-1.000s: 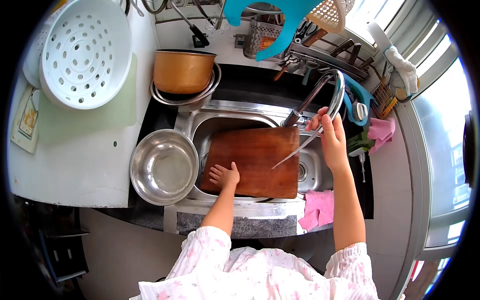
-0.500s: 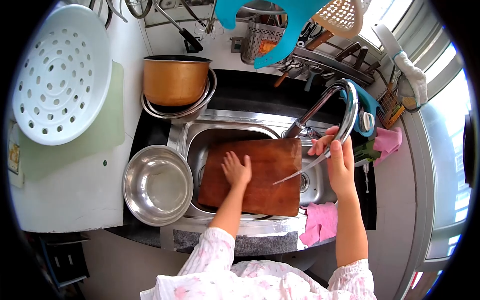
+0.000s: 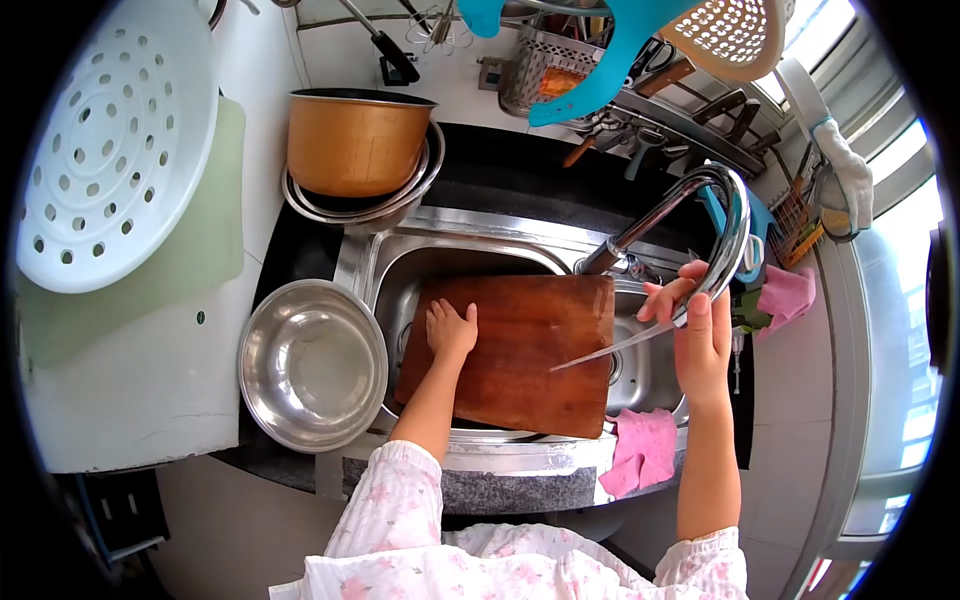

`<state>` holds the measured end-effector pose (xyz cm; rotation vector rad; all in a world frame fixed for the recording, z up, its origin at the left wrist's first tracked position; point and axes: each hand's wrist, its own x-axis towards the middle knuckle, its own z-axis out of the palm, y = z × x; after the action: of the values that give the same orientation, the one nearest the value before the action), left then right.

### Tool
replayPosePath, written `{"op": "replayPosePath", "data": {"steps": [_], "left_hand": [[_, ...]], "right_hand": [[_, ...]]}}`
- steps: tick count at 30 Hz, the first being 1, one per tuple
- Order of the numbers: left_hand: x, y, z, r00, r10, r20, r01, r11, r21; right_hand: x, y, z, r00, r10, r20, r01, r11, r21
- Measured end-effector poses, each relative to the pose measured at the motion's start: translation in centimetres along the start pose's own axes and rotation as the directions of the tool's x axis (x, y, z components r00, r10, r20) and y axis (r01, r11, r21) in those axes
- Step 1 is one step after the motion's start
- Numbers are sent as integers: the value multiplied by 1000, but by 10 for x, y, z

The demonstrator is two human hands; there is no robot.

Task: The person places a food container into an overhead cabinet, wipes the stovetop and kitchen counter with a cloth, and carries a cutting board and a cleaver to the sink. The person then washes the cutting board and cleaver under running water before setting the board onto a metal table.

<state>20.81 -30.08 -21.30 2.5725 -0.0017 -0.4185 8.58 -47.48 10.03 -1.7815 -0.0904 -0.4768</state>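
Observation:
A brown wooden cutting board point(image 3: 535, 350) lies across the metal sink point(image 3: 470, 224), covering much of its larger basin. My left hand point(image 3: 451, 329) rests flat on the board's left part, fingers stretched out. At the right, the curved chrome faucet point(image 3: 740, 222) has its spout end between the thumb and fingers of my right hand point(image 3: 702, 350). From the spout a thin stream of water point(image 3: 608, 350) slants leftward onto the board. Just right of the board, part of the smaller basin point(image 3: 655, 365) shows.
Left of the sink stands a steel bowl point(image 3: 313, 365). Behind it, a copper-coloured pot point(image 3: 358, 148) sits in stacked metal bowls. A pink cloth point(image 3: 640, 452) hangs over the front edge. Knives point(image 3: 720, 107) and utensils line the back wall; a white perforated basket point(image 3: 120, 150) is at upper left.
My left hand has slid leftward over the board. My right hand still holds the spout, with water running. The camera view has shifted slightly.

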Motion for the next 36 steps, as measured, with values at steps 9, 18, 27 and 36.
{"op": "replayPosePath", "data": {"steps": [9,18,27,36], "left_hand": [[-1,-7,-12,1000,13,17,-12,998,-54],[-8,-26,-17,994,75,74,-74,997,-19],[-6,-34,-22,986,109,125,-107,994,-26],[-50,11,7,989,144,-21,-145,982,-119]], "right_hand": [[0,-3,2,1000,12,-2,-12,1000,-25],[1,-3,4,1000,14,-4,-14,1000,-26],[2,-3,5,1000,25,1,-25,999,-22],[14,0,21,1000,20,-10,-20,1000,13]]}}
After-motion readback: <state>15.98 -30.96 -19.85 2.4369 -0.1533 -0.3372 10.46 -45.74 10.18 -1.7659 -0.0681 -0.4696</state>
